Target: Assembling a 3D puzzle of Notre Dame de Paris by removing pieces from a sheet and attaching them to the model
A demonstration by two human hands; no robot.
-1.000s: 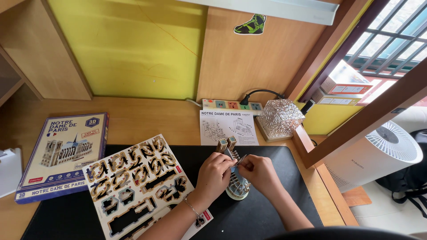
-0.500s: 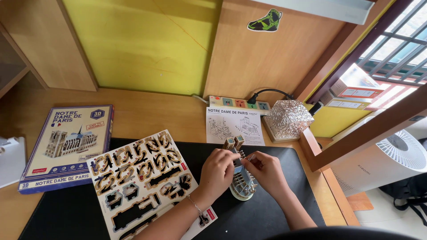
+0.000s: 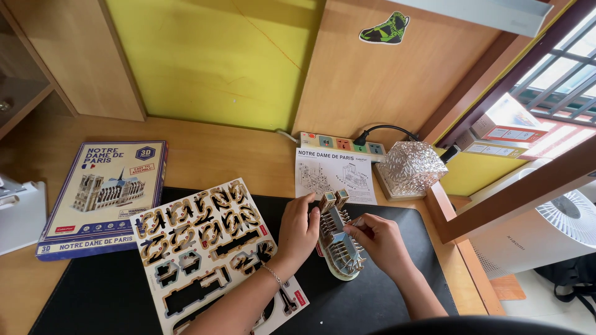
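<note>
At the far left we noted one white box point(image 3: 20, 214), cut off by the frame edge, so its kind was hard to make out. Next to it lay one puzzle box point(image 3: 102, 197) with a cathedral picture, flat on the wooden desk point(image 3: 211, 152). One black mat point(image 3: 99, 294) covered the desk's near part; its lower edge ran out of view.

On the mat lay one punched-out sheet point(image 3: 205, 239), most slots already empty; its lower corner was hidden under our left forearm.

Our left hand point(image 3: 298, 232) was cupped against the left side of the model point(image 3: 340, 245), fingers curled round it in a loose grip; the fingertips were hidden behind the model. One small cathedral model stood on the mat between both hands, its base partly covered.

Our right hand point(image 3: 380, 242) touched the model's right side, thumb and forefinger pinched at its roof; whether they held a loose piece we could not tell.

Behind: one instruction leaflet point(image 3: 335, 177), one power strip point(image 3: 341, 146), one faceted glass lamp point(image 3: 411, 169). Far right, one white fan point(image 3: 546, 229), partly cut off.
</note>
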